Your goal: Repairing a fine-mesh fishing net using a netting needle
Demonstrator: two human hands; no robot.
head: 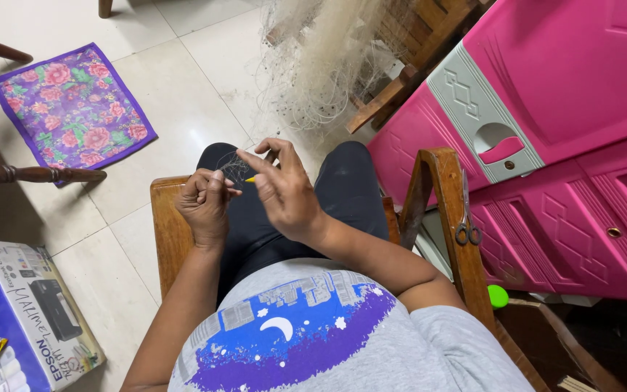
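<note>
1. Pale floor tiles [205, 65] are spreading out ahead of me, with a purple floral mat [74, 105] lying toward the far left.
2. I am sitting on a wooden chair [172, 232], dark-trousered knees pointing forward.
3. My left hand [205, 207] is clenching over the lap, fingertips pinching fine netting [235, 167].
4. My right hand [284, 189] is gripping a small yellow tool [250, 179], finger and thumb pressing the same netting just beside the left hand.
5. More pale net [324, 62] is hanging in a bundle beyond my knees.
6. Scissors [466, 218] are hanging on the chair's right arm post, beside a pink plastic cabinet [560, 145].
7. A printer box [27, 312] is sitting at the floor's near left corner.
</note>
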